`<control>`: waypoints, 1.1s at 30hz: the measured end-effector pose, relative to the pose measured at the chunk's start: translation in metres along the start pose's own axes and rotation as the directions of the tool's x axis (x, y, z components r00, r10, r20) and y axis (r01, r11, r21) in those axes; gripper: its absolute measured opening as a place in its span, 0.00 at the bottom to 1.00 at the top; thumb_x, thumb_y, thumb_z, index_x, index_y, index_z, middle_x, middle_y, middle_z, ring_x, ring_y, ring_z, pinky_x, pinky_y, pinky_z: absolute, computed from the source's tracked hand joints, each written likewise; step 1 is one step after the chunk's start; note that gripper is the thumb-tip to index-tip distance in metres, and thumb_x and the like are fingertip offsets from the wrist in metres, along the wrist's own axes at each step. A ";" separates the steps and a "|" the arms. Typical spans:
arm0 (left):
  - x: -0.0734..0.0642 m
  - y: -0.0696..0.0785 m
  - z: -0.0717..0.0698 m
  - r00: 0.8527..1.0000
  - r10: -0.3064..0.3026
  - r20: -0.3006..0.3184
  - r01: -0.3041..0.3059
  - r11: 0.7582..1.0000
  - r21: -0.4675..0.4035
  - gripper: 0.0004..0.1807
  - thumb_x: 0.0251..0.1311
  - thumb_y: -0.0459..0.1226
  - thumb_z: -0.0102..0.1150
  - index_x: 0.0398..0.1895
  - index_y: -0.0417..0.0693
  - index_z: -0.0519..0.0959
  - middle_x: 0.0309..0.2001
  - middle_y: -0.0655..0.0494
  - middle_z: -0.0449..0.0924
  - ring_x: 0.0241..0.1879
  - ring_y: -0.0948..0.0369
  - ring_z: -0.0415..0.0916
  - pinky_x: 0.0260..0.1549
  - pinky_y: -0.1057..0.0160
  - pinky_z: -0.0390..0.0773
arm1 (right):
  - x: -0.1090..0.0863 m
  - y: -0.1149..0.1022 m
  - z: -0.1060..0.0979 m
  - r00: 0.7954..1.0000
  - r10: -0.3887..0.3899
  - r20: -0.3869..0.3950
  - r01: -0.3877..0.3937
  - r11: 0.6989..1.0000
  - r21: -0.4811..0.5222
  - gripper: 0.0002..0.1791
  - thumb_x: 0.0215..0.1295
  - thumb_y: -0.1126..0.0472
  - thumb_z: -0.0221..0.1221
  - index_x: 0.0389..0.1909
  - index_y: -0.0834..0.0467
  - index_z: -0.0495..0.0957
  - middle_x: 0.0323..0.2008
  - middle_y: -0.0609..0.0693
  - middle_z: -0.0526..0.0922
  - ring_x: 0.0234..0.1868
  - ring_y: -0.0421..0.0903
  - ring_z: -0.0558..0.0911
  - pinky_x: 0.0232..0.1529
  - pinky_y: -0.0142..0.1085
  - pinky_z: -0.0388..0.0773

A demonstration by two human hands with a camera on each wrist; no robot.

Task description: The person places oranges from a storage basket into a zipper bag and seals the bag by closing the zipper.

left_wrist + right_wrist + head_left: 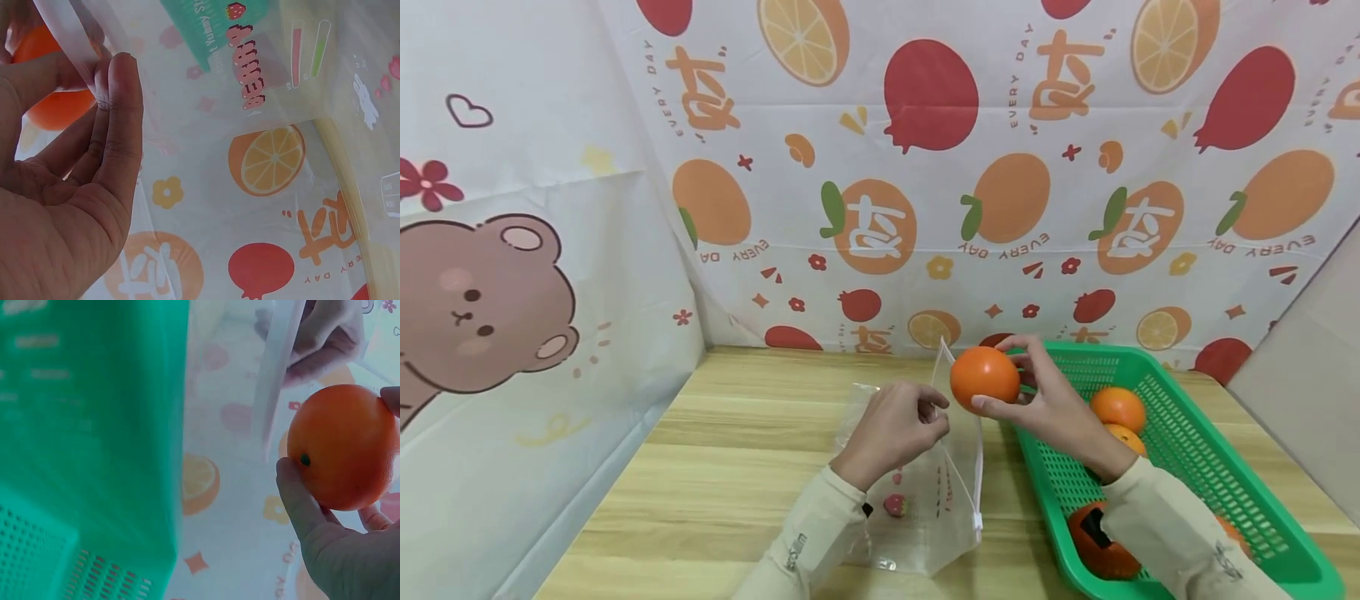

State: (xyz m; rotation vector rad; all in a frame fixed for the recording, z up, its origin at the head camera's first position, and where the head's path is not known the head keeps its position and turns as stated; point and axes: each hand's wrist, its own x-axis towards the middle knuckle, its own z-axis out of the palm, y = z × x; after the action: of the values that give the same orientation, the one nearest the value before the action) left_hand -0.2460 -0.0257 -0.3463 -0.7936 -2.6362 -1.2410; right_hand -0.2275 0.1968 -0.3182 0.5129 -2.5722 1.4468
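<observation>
My right hand (pixel 1060 412) grips an orange (pixel 985 379) by its right side, thumb below and fingers above. In the right wrist view the orange (pixel 340 444) shows a small green stem spot. My left hand (pixel 895 429) pinches the rim of a clear zip bag (pixel 917 533) printed with strawberries. The left wrist view has that rim between the thumb and fingers (pixel 124 94), the bag (pixel 187 81) spreading to the right. A white slider (pixel 977 522) sits at the zip's near end. The orange is held beside the bag's upper rim, close to the left fingertips.
A green plastic basket (pixel 1206 433) stands on the right of the wooden table (pixel 647 500). Several fruits lie in it, among them an orange (pixel 1118 409) at the far end; the right forearm partly covers them. Printed cloth (pixel 925 292) hangs behind the table.
</observation>
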 end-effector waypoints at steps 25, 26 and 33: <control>0.000 -0.002 -0.001 0.999 0.012 -0.038 -0.012 1.000 0.016 0.07 0.57 0.33 0.66 0.37 0.45 0.90 0.22 0.67 0.80 0.23 0.70 0.75 0.24 0.68 0.76 | 0.000 0.017 0.017 0.974 -0.154 0.163 0.189 0.955 -0.227 0.40 0.48 0.63 0.78 0.63 0.56 0.70 0.56 0.51 0.78 0.51 0.50 0.77 0.49 0.48 0.80; 0.000 -0.002 -0.001 0.999 0.017 -0.039 -0.016 1.000 0.012 0.07 0.57 0.33 0.66 0.37 0.46 0.90 0.22 0.67 0.80 0.23 0.69 0.75 0.24 0.68 0.77 | 0.000 0.017 0.017 0.972 -0.161 0.173 0.202 0.947 -0.251 0.40 0.47 0.63 0.78 0.62 0.56 0.71 0.56 0.51 0.78 0.51 0.50 0.77 0.48 0.48 0.80; 0.001 0.000 0.001 0.999 0.012 -0.034 -0.012 1.000 -0.011 0.07 0.57 0.32 0.65 0.37 0.45 0.89 0.22 0.66 0.80 0.23 0.67 0.76 0.24 0.68 0.77 | 0.000 0.018 0.023 0.958 -0.134 0.254 0.226 0.897 -0.379 0.39 0.48 0.59 0.78 0.63 0.55 0.74 0.57 0.47 0.79 0.53 0.48 0.75 0.50 0.49 0.70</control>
State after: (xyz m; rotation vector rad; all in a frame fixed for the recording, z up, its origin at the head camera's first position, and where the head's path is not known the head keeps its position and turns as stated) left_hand -0.2471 -0.0247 -0.3462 -0.7813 -2.5962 -1.2563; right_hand -0.2329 0.1858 -0.3444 0.8605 -2.7935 0.7997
